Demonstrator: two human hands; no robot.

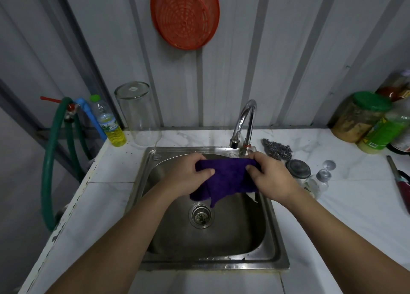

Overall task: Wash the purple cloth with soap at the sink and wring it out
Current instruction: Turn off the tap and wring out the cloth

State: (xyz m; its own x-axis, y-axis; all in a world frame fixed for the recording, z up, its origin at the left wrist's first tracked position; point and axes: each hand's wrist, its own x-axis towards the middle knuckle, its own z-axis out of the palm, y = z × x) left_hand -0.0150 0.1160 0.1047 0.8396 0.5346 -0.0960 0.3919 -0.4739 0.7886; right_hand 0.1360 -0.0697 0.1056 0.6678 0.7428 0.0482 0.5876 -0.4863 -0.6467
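The purple cloth (226,180) hangs spread between both hands above the steel sink (208,260), its lower edge drooping toward the drain (200,215). My left hand (186,175) grips its left end, thumb on top. At the right end, my right hand (271,177) pinches the cloth with fingers curled over the upper edge. The chrome tap (243,123) curves just behind the cloth; no water is seen running. A bottle of yellow liquid (109,125) with a green cap stands at the back left corner of the counter.
An upturned glass jar (138,114) stands left of the tap. Steel wool (277,149), a lidded jar (298,169) and a small bottle (318,181) lie right of the sink. Green-lidded jars (363,116) crowd the far right. A green hose (52,160) loops at the left; an orange strainer (185,14) hangs on the wall.
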